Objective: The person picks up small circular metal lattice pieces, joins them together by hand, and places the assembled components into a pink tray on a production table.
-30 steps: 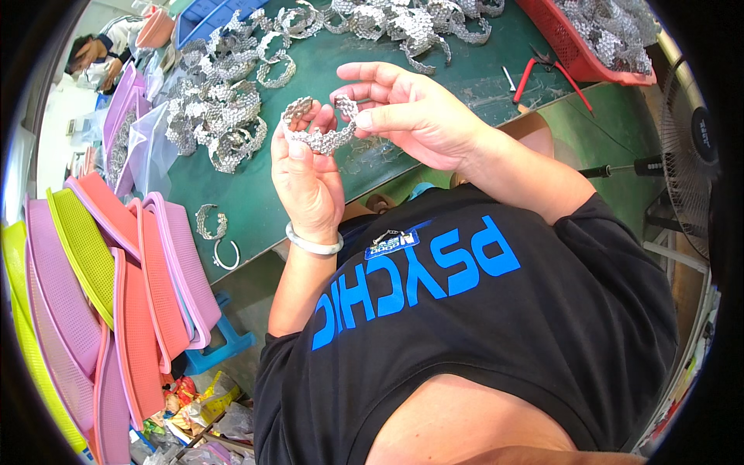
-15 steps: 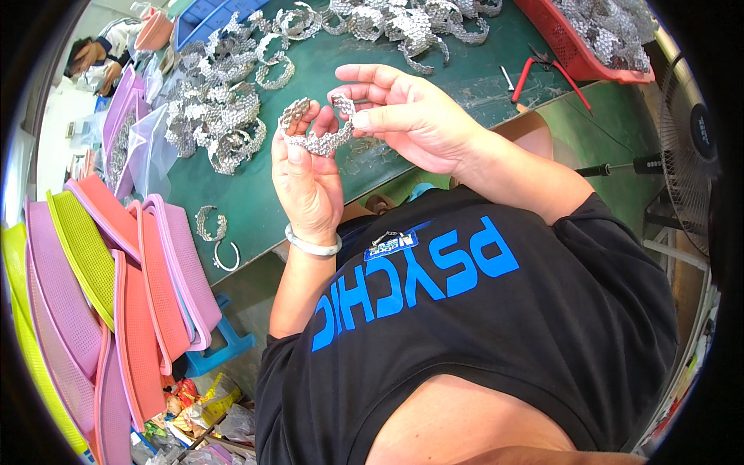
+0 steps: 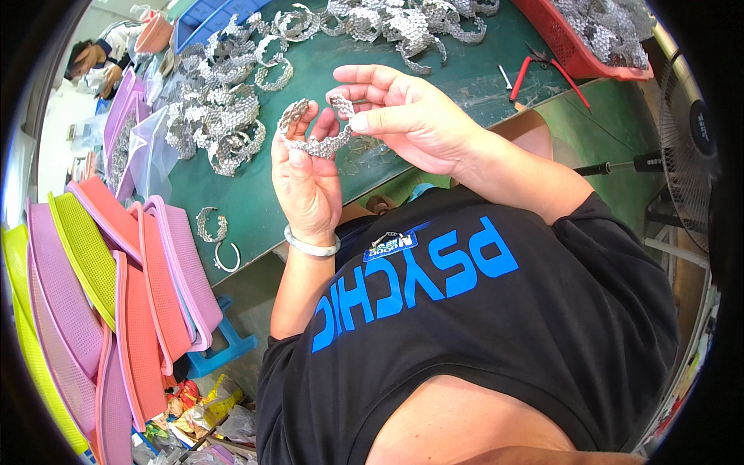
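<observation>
Between both hands, above the green table (image 3: 310, 85), is a silvery cuff bracelet (image 3: 319, 147) with a scaly, textured surface, curved in a C with its gap facing away from me. My left hand (image 3: 306, 182) grips its left side and bottom, thumb in front and fingers behind. With thumb and fingertips, my right hand (image 3: 407, 116) pinches the bracelet's right end. A pale bangle (image 3: 312, 246) circles my left wrist. Left of the hands lies a heap of similar cuffs (image 3: 213, 116), and more cuffs (image 3: 395, 27) are piled at the far side.
A red basket (image 3: 573, 46) full of silvery pieces stands far right, near red-handled pliers (image 3: 535, 74). One cuff (image 3: 211, 225) and a thin ring (image 3: 227, 257) lie by the near left edge. Stacked plastic baskets (image 3: 139, 333) crowd the left; a fan (image 3: 686, 147) stands right. Another person (image 3: 97, 58) sits far left.
Both hands keep their hold on the bracelet and have barely shifted. The bracelet is tilted very slightly differently.
</observation>
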### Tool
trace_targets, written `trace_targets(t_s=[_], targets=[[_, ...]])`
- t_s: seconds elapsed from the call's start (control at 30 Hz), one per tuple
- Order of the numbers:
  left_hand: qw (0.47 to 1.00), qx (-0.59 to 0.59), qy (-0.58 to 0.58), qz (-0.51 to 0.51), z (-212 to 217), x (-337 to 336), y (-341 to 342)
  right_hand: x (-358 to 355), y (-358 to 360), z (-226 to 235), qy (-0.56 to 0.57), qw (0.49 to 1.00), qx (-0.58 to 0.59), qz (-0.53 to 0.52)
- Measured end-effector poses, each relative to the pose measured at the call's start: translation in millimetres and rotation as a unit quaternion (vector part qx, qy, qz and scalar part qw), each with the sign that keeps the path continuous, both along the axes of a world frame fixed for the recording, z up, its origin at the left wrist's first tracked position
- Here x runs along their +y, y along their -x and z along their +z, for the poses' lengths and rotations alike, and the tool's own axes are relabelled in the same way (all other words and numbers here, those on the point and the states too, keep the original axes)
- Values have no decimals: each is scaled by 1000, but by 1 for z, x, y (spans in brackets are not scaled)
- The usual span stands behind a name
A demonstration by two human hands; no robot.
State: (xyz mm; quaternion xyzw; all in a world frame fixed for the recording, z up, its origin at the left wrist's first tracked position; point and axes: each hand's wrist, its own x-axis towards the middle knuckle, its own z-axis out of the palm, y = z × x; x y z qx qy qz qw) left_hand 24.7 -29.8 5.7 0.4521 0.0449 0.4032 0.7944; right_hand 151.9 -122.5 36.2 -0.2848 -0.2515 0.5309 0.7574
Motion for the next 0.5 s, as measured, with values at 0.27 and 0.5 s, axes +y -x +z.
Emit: trace_targets(t_s=[0.27,0.5], targets=[[999,33,-40,12,2,-3,1,-1,0,0,-4,1000,5,1],[998,18,-60,5,3,-4,1,0,-1,-4,-24,999,41,20]])
